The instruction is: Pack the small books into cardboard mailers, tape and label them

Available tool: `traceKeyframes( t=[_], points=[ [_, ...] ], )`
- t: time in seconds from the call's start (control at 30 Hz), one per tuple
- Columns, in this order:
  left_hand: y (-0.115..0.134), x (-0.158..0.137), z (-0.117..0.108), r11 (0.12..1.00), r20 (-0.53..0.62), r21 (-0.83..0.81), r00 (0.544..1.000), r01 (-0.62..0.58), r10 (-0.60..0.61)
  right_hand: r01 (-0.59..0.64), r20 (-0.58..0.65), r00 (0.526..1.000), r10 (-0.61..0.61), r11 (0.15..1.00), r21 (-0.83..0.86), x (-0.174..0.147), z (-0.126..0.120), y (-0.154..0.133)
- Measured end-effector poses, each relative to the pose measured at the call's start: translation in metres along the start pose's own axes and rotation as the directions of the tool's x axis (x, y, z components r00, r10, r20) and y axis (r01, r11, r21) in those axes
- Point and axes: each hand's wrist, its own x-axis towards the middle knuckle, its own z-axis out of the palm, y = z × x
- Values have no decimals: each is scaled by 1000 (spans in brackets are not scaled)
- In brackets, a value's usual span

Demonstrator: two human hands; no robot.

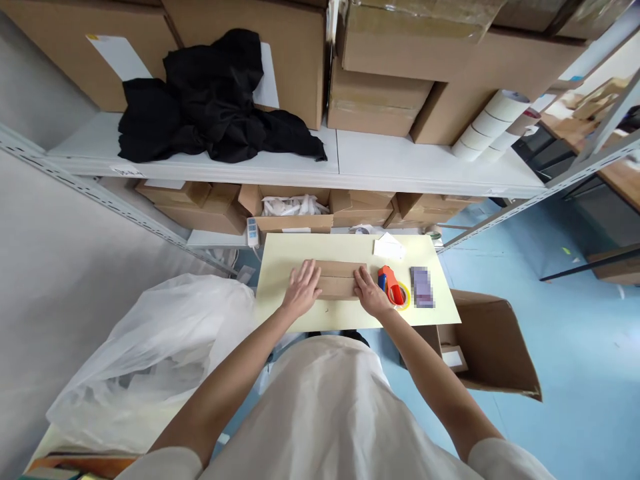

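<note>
A small closed brown cardboard box [336, 280] lies flat on the pale yellow table [280, 250], with a seam running along its top. Spread fingers of my left hand [301, 288] rest on the box's left end. At the opposite end, my right hand [371, 291] lies with its fingers stretched over the top and edge. Both hands touch the box without wrapping round it. Just right of my right hand sits an orange-red tape dispenser [391, 283], with a roll of yellow-edged tape [407, 295] at its lower end.
White paper pieces [389, 247] and a blurred purple item [423, 287] lie on the table. Behind it, a shelf [370, 153] carries cartons, black cloth [215, 107] and white rolls [493, 123]. A plastic bag [165, 353] bulges at left; an open carton [495, 340] stands right.
</note>
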Motion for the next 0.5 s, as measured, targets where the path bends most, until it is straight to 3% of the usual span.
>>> traceKeyframes(
  t=[0.07,0.13,0.2,0.27,0.33,0.5],
  points=[
    [5,2,4,991,109,54,987,-122,116,-3,-7,1000,3,1000,26,2,1,1],
    [7,5,11,990,152,75,982,-122,110,-21,-59,998,25,997,68,0,3,11],
    [6,7,16,992,153,82,985,-94,80,-143,-185,969,165,981,128,-7,8,30],
    [5,7,19,992,154,80,985,-94,81,-321,-281,887,366,927,195,-17,16,54],
    [4,7,21,992,153,83,985,-93,80,-411,-245,854,459,884,222,-24,25,77],
    [6,5,22,992,150,95,987,-80,65,-400,-108,893,436,882,250,-19,39,99]
  ],
)
